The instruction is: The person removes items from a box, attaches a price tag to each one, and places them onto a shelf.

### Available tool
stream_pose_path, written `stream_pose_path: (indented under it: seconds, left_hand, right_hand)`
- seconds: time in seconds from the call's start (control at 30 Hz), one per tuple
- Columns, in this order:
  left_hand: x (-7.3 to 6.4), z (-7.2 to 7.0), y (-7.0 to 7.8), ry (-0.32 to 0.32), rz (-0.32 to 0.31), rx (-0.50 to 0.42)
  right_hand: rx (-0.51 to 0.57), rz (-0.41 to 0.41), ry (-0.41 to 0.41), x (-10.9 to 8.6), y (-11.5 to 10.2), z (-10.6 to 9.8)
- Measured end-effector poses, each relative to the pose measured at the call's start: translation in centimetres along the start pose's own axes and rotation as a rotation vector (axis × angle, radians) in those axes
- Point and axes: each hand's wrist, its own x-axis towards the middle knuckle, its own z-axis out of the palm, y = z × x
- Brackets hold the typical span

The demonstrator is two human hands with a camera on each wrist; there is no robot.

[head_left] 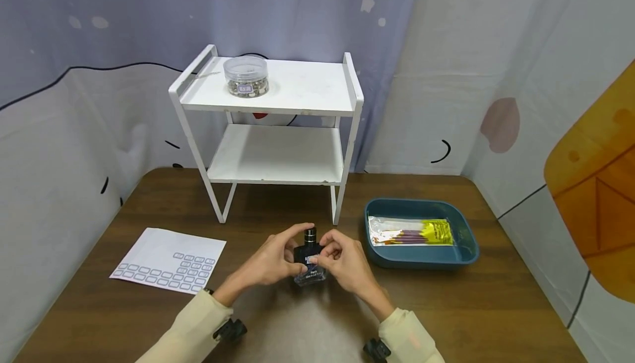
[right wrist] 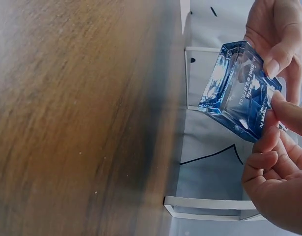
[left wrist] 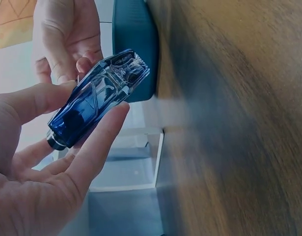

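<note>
A dark blue glass perfume bottle [head_left: 310, 276] with a black cap [head_left: 310, 234] is held just above the table, its base seen clear of the wood in the left wrist view. My left hand [head_left: 273, 258] grips it from the left, thumb on the front and fingers around the far side and cap. On the right, my right hand [head_left: 347, 264] pinches a small pale label [head_left: 312, 260] against the bottle's front with thumb and forefinger. White print shows on the glass [right wrist: 249, 86] in the right wrist view. The label is mostly covered by fingertips.
A sheet of small blue-bordered labels [head_left: 166, 261] lies at left. Behind stands a white two-tier shelf [head_left: 278, 153] carrying a clear lidded jar [head_left: 246, 76] with a label. At right, a teal tray [head_left: 421, 258] holds a packet of purple sticks [head_left: 412, 232]. Curtains surround the table.
</note>
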Motion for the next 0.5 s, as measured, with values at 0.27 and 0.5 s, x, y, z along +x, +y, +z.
stream_pose_path:
  seconds: [0.27,0.5]
  left_hand:
    - [-0.07,0.09,0.16,0.003,-0.007,0.024]
    - [-0.16,0.18,0.23,0.001,-0.003,0.044]
  right_hand:
    - [-0.036,-0.02,0.056,-0.12,0.12,0.41]
    - [-0.071,-0.049,0.09,-0.24,0.14,0.78]
